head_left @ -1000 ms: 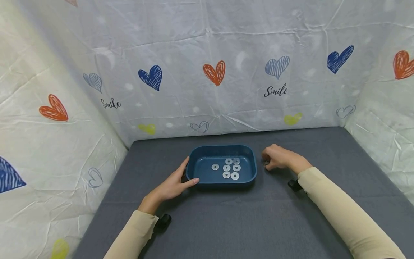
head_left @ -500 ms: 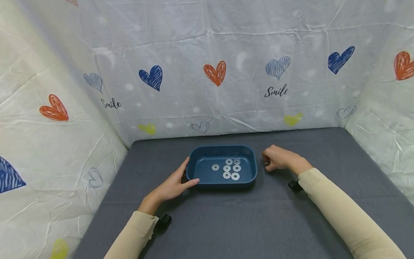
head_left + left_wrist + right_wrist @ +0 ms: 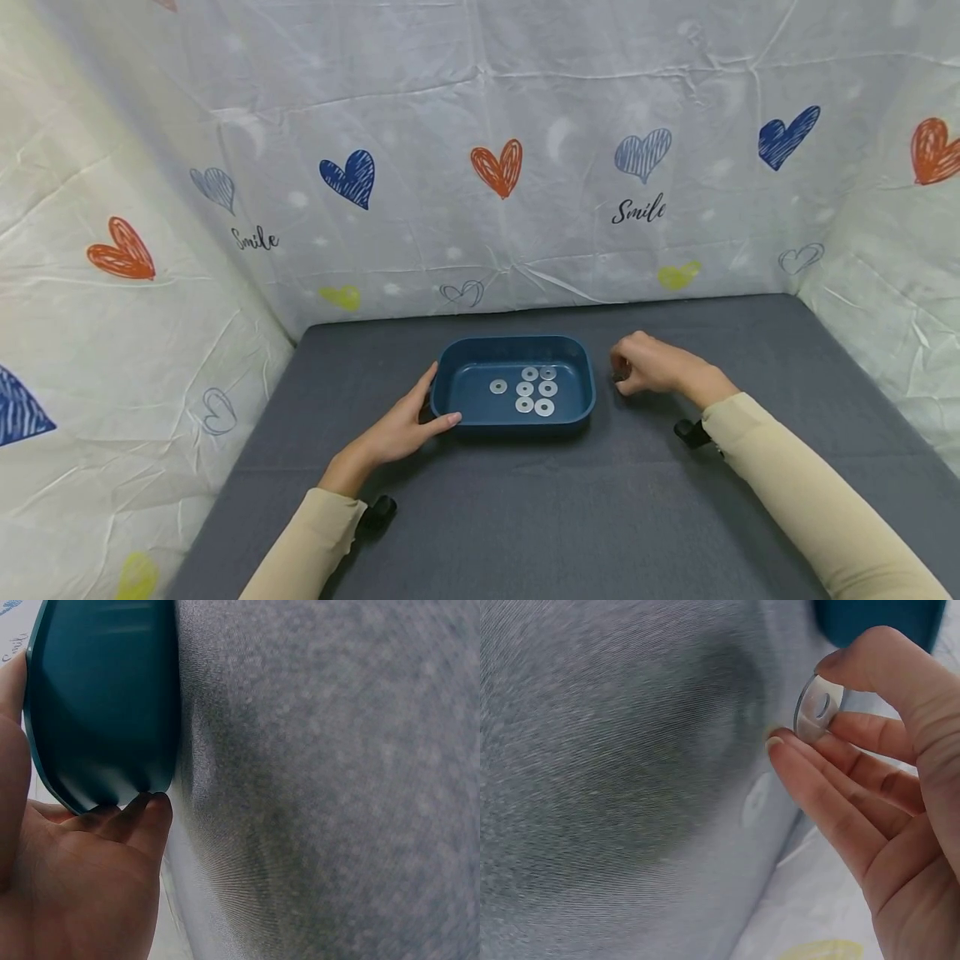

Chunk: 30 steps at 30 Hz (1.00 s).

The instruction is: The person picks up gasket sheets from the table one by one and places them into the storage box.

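Observation:
A blue rectangular tray [image 3: 513, 425] sits on the dark cloth with several flat metal washers [image 3: 525, 389] lying in it. My left hand [image 3: 397, 429] holds the tray's left end, thumb on the front rim and fingers against the short side. In the left wrist view those fingertips [image 3: 155, 804] press the tray's outer wall. Right of the tray, my right hand [image 3: 652, 365] pinches one washer [image 3: 821, 709] on edge between thumb and fingers. Beyond it, the right wrist view shows another flat washer [image 3: 755, 799] on the cloth; in the head view the hand hides it.
Dark grey cloth [image 3: 540, 525] covers the table around the tray. White hangings [image 3: 420, 100] printed with hearts stand behind the table and at both sides. A small black device [image 3: 377, 515] is strapped under the left wrist.
My right hand has shifted slightly to the right and up from the cloth, and the washer in its fingers shows again. The left hand and the tray have stayed put.

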### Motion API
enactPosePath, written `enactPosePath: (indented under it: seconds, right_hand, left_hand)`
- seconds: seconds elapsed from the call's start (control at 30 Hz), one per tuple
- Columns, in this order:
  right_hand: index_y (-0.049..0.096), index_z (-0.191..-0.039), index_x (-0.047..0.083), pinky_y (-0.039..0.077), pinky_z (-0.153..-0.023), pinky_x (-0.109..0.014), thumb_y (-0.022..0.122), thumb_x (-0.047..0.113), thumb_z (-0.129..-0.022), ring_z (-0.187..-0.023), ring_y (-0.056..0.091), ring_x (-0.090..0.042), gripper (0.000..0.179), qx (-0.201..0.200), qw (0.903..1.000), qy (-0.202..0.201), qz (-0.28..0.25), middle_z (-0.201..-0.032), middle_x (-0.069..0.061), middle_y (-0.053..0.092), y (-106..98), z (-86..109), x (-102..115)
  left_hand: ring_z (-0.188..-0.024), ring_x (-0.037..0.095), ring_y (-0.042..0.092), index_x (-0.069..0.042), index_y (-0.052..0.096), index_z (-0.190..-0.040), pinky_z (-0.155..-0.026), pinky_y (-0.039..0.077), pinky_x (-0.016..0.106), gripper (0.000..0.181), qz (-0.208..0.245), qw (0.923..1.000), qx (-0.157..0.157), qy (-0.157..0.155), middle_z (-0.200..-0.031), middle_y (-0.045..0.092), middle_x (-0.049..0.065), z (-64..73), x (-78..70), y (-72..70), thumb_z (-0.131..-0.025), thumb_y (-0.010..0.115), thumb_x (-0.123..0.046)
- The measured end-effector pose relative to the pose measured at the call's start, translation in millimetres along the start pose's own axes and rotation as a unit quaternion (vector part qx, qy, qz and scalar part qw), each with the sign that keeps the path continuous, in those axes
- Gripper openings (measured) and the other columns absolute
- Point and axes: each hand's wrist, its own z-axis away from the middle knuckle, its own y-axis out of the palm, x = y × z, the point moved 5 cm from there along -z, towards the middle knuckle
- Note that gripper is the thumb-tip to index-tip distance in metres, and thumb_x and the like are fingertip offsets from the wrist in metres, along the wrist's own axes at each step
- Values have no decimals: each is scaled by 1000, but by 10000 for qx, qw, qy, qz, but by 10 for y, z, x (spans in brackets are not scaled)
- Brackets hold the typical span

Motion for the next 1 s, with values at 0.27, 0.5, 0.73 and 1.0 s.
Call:
enactPosePath:
  seconds: [0.27, 0.5, 0.73, 1.0]
  right_hand:
    - [72, -88, 9, 50, -63, -30, 78, 12, -87, -67, 55, -10, 7, -463, 9985, -245, -173, -80, 0, 62, -209, -14, 243]
    - [72, -92, 9, 53, -67, -30, 79, 11, -88, -74, 58, -10, 9, -706, 9950, -645, -286, -87, -2, 64, -356, -86, 521]
    - [72, -95, 6, 54, -68, -29, 78, 12, -87, -75, 59, -10, 12, -670, 9932, -911, -275, -88, -3, 64, -348, -229, 714]
    - [74, -95, 4, 53, -67, -24, 77, 7, -86, -75, 61, -12, 11, -186, 9924, -1203, -188, -89, -4, 64, -123, -416, 831]
  left_hand:
    - [-153, 35, 24, -15, -6, -165, -116, 34, 54, 109, -92, 9999, 16, -102, -172, 2, 10, 6, 35, -14, -96, 67, -54]
    - [-152, 36, 26, -13, -6, -165, -115, 35, 55, 107, -60, 10000, 8, 4, -172, 3, 13, 5, 41, -3, -97, 67, -51]
    - [-152, 38, 26, -12, -6, -165, -115, 35, 55, 107, -86, 10000, -18, 11, -171, 3, 14, 4, 32, -16, -97, 67, -51]
    - [-153, 36, 24, -11, -5, -165, -116, 33, 55, 107, -85, 10000, 3, -11, -172, 3, 13, 3, 17, -19, -97, 67, -50]
